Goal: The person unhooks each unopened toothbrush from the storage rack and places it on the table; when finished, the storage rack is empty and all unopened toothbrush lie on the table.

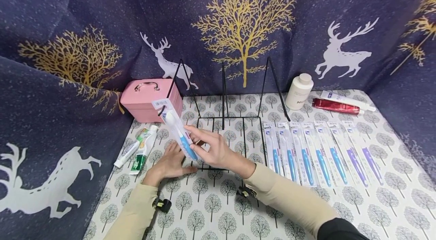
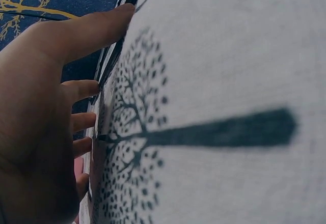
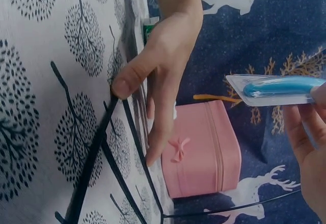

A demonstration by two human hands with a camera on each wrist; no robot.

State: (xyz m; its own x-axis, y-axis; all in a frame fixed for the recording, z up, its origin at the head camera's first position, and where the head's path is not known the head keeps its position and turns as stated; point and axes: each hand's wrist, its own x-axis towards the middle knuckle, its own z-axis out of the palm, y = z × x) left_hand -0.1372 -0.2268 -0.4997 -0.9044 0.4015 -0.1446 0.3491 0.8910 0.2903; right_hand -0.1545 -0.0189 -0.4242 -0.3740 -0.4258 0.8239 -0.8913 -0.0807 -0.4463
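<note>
My right hand (image 1: 218, 153) pinches a packaged toothbrush (image 1: 178, 126) with a blue handle between thumb and fingers. The pack is tilted, its head end up and to the left, held above the left end of a black wire rack (image 1: 223, 96). My left hand (image 1: 170, 162) rests low at that end of the rack, its fingers spread. In the right wrist view, the left thumb touches a black wire, and the blue handle (image 3: 280, 87) shows in its clear pack. The left wrist view has the left hand (image 2: 41, 107) beside the tree-print cloth, holding nothing.
Several packaged toothbrushes (image 1: 306, 156) lie in a row right of the rack, with blue and purple handles. A pink case (image 1: 150, 98) stands behind left, toothpaste tubes (image 1: 143, 149) before it. At back right are a white bottle (image 1: 299, 92) and a red tube (image 1: 335, 106).
</note>
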